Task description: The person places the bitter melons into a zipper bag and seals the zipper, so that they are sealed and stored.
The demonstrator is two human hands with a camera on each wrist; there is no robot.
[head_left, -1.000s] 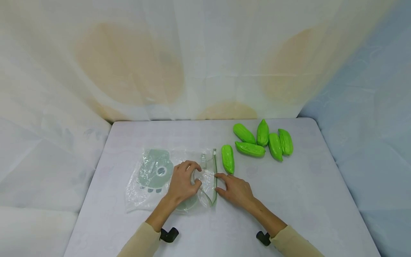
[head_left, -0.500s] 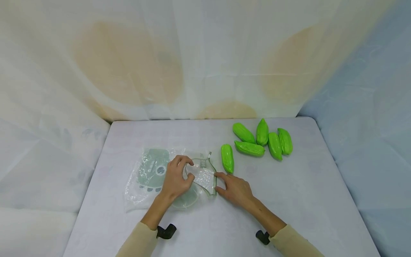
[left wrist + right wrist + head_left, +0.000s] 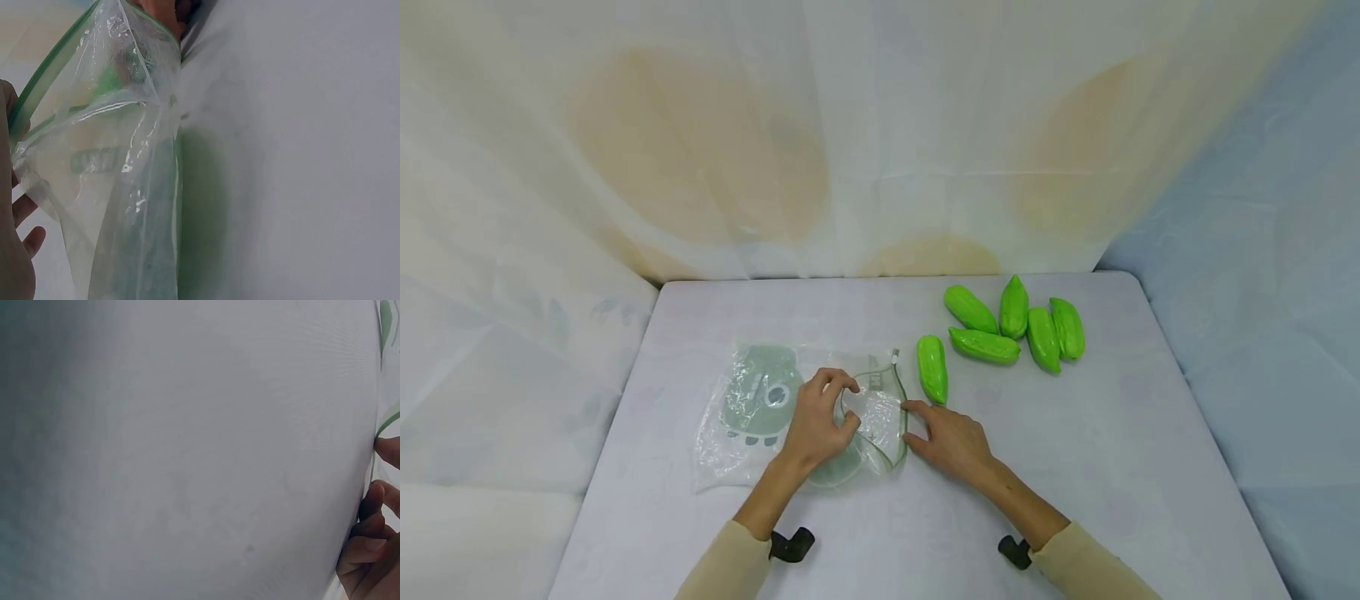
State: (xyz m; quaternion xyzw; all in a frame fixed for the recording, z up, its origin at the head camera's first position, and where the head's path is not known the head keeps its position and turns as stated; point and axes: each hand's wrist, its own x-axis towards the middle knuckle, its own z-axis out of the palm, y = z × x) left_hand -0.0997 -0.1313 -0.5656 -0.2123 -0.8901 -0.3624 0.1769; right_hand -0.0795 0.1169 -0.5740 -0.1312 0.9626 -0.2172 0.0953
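Fingers of your left hand (image 3: 815, 421) and right hand (image 3: 953, 442) pinch the bag (image 3: 763, 396), left of the green vegetables (image 3: 984, 347). From the left wrist, its mouth gapes, though a slipping pinch could collapse it; from the right, fingertips (image 3: 386, 450) hold its edge.

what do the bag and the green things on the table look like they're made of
Bag: thin, glossy, see-through plastic film, judging by its sharp highlights, creases and the background showing through. Green things: smooth and shiny, perhaps moulded plastic or foam, given their even, vivid colour and highlights; waxy real skin is possible.
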